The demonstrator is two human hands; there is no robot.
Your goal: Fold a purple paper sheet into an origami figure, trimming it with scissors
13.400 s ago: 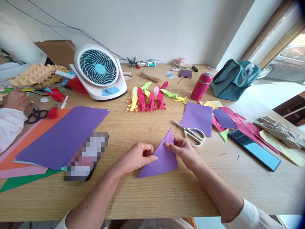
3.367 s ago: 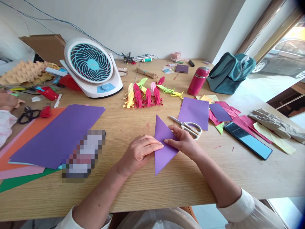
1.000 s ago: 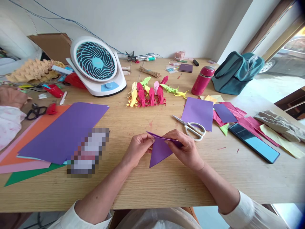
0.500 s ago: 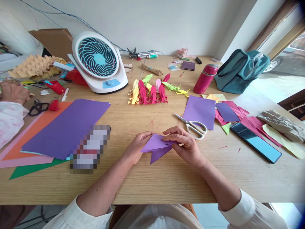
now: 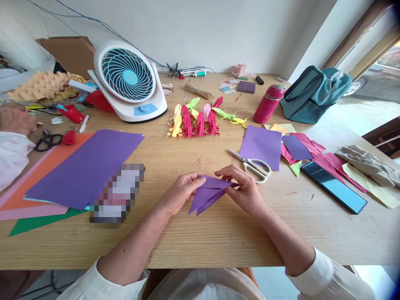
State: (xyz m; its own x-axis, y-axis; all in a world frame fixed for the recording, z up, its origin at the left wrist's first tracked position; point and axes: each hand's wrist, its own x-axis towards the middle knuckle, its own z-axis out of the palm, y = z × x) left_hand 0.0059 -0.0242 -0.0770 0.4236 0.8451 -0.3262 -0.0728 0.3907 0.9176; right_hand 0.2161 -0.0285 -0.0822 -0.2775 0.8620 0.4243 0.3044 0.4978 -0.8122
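A folded purple paper (image 5: 206, 195) is lifted just above the wooden table (image 5: 200, 246) between both hands. My left hand (image 5: 178, 193) pinches its left corner with closed fingers. My right hand (image 5: 245, 191) grips its right end, fingers curled over the top layer. The paper forms a partly closed triangle with its point toward me. White-handled scissors (image 5: 253, 166) lie just beyond my right hand.
Large purple and orange sheets (image 5: 84, 166) lie left. A white fan (image 5: 129, 81) stands behind, with folded paper figures (image 5: 195, 121) at centre. A red flask (image 5: 268, 104), teal bag (image 5: 315, 93), purple sheet (image 5: 261, 146), phone (image 5: 333, 186) and paper scraps sit right. Another person's hand (image 5: 15, 118) rests far left.
The triangle lay flat on the table earlier; both hands have lifted it, and within the last second its top flap has swung down over the lower layer.
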